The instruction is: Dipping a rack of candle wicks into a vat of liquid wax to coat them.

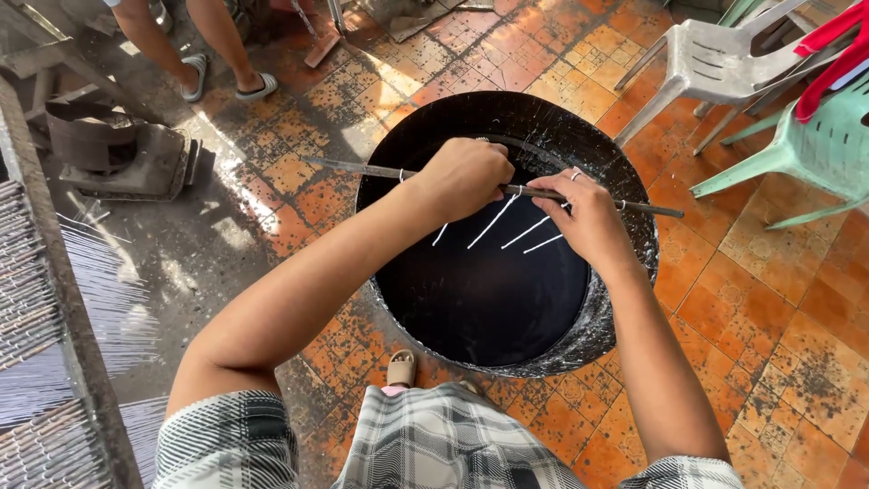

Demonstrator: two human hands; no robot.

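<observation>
Two bare hands work over a large round black metal drum (489,308), its rim streaked white, which stands on a floor of worn orange tiles (769,299) blotched with dark grime; toward the left the tiles give way to grey, dusty concrete in hard sunlight. Across the drum's mouth lies a long thin dark metal rod (362,168), its long axis running nearly level from the left, beyond the rim, to the right, where its end passes just over the far rim. The left hand (463,177) is closed in a fist round the rod near its middle; the right hand (584,210) has its fingers pinched together on the rod just beside it. Several thin white strands (493,222) hang slanting from the rod into the dark interior. A sandalled foot (401,368) shows at the drum's near edge, above a grey checked garment (444,444). To the right stand a white plastic chair (715,63) and a green plastic chair (815,145), well apart from the drum. At upper left are another person's sandalled feet (226,81), and along the left edge racks of fine pale sticks (54,299).
</observation>
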